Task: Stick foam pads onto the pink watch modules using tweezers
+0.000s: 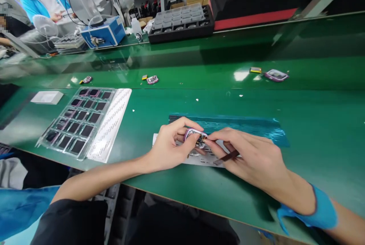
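My left hand (173, 142) grips a small rounded device casing (196, 137) with a purple rim and exposed electronics inside. Thumb and fingers clasp it from the left. My right hand (245, 154) is closed, with thumb and index finger pinched at the casing's right edge; whatever lies between those fingertips is too small to make out. A dark, flat strip-like tool (227, 157) is tucked in the same hand and points down to the left. Below both hands lie a white printed sheet (207, 159) and a blue translucent film (242, 127).
At left, a clear plastic tray (98, 122) of dark square screens lies beside a printed sheet (110, 127) and a white box (47, 97). Open casings with yellow batteries, such as one casing (276, 75), sit farther back. A blue machine (104, 32) and black tray (182, 32) stand behind.
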Tool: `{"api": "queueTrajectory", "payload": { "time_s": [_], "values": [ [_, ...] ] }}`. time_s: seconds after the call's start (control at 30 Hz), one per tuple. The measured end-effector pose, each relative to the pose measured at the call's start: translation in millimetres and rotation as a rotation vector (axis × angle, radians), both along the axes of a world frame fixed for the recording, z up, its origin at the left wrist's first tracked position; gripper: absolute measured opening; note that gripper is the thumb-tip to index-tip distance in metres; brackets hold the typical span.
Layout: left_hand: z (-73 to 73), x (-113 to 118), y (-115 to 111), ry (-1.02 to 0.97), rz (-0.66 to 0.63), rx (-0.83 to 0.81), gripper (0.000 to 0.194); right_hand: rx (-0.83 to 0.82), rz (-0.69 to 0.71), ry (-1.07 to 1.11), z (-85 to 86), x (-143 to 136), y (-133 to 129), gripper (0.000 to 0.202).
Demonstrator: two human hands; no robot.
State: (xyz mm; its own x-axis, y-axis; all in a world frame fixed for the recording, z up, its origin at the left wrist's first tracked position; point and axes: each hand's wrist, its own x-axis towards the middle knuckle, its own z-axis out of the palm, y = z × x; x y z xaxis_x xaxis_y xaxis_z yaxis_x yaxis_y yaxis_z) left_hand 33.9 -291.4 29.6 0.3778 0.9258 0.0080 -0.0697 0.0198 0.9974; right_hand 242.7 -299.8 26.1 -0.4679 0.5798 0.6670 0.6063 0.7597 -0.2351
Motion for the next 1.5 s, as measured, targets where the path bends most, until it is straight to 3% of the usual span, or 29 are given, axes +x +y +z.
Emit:
{"api": "queueTrajectory", "payload": {
  "time_s": [0.37,0.6,0.7,0.97,1.33,1.5],
  "values": [
    [7.7,-1,-7,0.102,0.078,0.117,0.010,-0.034,-0.042,0.014,2.4,-4,-6,0.015],
    [2.3,-2,-14,0.288,0.107,0.314,0.009,-0.078,0.038,-0.088,4.9,1,-6,0.019],
    [-0.6,-2,-17,0.343,0.099,0.328,0.011,-0.123,0.085,-0.160,7.7,2,-7,0.027],
    [5.8,-3,-8,0.123,0.060,-0.016,0.010,-0.203,0.084,0.015,10.1,5,0,0.028],
    [13.1,0,-5,-0.040,-0.097,-0.258,0.017,-0.054,0.028,0.007,6.2,7,-2,0.024],
    [14.9,-3,-2,-0.134,-0.124,-0.351,0.026,-0.041,0.045,-0.001,5.4,9,-2,0.038]
  ]
}}
